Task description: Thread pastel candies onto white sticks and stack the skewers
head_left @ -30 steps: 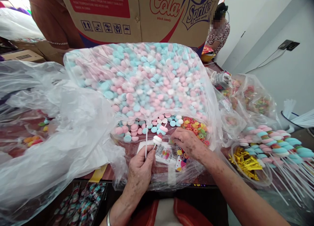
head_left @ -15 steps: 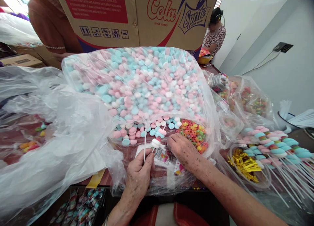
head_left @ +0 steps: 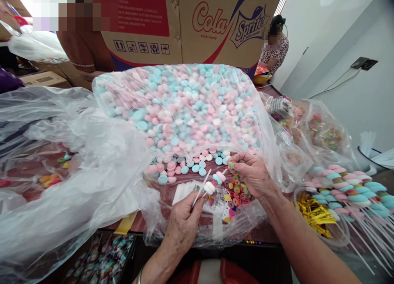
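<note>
**Threading a ring candy onto the stick**

The big clear bag of pink, blue and white candy discs [head_left: 184,107] fills the middle of the table and serves as landmark. Just in front of its open mouth lies the small heap of coloured ring candies [head_left: 236,190].

At the bag's right front corner the right hand [head_left: 254,175] has its thumb and fingertips pinched shut on one small green ring candy [head_left: 230,165], the other fingers loosely curled.

In front of the bag's mouth the left hand [head_left: 184,222] is closed round two white sticks; the tilted one [head_left: 205,187] carries a white, a pink and a blue piece near its tip.

To do this well, I would steady the stick, line up the ring's hole with the tip, and push gently.
</note>
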Demonstrator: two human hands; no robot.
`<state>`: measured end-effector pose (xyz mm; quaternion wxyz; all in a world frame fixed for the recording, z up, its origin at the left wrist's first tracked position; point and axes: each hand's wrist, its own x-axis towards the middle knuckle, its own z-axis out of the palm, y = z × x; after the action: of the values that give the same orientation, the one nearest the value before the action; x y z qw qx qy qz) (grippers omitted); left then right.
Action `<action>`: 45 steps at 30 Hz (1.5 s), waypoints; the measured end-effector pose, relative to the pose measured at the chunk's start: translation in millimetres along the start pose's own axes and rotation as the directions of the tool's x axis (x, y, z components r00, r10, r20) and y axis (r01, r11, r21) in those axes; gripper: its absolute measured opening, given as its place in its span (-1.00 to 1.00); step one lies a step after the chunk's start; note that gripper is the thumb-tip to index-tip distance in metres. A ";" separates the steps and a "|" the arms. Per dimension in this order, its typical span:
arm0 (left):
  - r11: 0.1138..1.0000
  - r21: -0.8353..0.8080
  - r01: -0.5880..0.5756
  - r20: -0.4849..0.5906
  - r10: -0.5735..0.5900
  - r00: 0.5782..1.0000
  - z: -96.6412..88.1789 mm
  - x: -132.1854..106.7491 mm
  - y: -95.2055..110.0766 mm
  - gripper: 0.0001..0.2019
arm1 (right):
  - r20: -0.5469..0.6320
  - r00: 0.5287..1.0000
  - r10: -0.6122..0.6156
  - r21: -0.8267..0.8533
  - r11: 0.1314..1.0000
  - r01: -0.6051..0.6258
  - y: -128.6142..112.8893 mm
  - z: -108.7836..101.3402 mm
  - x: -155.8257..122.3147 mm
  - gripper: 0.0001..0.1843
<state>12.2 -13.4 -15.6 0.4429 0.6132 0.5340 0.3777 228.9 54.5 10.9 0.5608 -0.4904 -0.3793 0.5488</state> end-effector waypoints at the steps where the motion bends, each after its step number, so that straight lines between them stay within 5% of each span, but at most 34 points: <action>1: 1.000 0.009 -0.002 0.007 0.002 1.000 0.3 0.3 0.6 -0.75 | 0.015 1.000 0.018 0.027 0.999 -0.019 -0.3 1.2 -0.5 -0.75; 15: 1.000 -0.002 0.022 -0.006 -0.022 1.000 0.2 1.2 -0.2 -0.76 | 0.107 0.993 0.047 0.071 0.996 -0.054 9.6 -0.9 -1.5 -0.78; 24: 1.000 -0.018 0.008 -0.023 -0.009 1.000 1.2 1.6 -4.4 -0.76 | 0.180 0.959 -0.220 -0.310 0.912 0.267 15.2 5.3 -14.9 -0.85; 29: 0.999 -0.032 0.027 -0.040 -0.028 0.999 1.8 1.2 -6.4 -0.75 | 0.204 0.919 -0.338 -0.314 0.866 0.388 23.8 13.1 -25.0 -0.81; 37: 0.991 -0.119 0.063 -0.046 -0.069 0.997 0.3 0.6 -8.5 -0.75 | 0.364 0.904 -0.223 -0.301 0.890 0.341 11.8 19.9 -23.4 -0.81; 40: 0.969 -0.220 0.113 -0.083 -0.134 0.988 0.3 0.8 -11.3 -0.75 | 0.266 0.948 -0.175 -0.340 0.903 0.262 -1.7 14.5 -10.3 -0.75; 43: 0.933 -0.328 0.147 -0.119 -0.195 0.974 0.9 0.4 -15.7 -0.74 | 0.099 0.946 -0.307 -0.597 0.743 0.304 -6.8 3.6 8.7 -0.73; 45: 0.922 -0.352 0.159 -0.130 -0.216 0.968 1.3 0.1 -17.7 -0.73 | 0.153 0.912 -0.381 -0.830 0.451 0.328 -3.4 -2.8 19.4 -0.78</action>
<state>7.8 -12.8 -32.8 0.5297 0.4400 0.5526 0.4696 234.6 73.6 11.3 0.3665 -0.6233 -0.6732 0.1544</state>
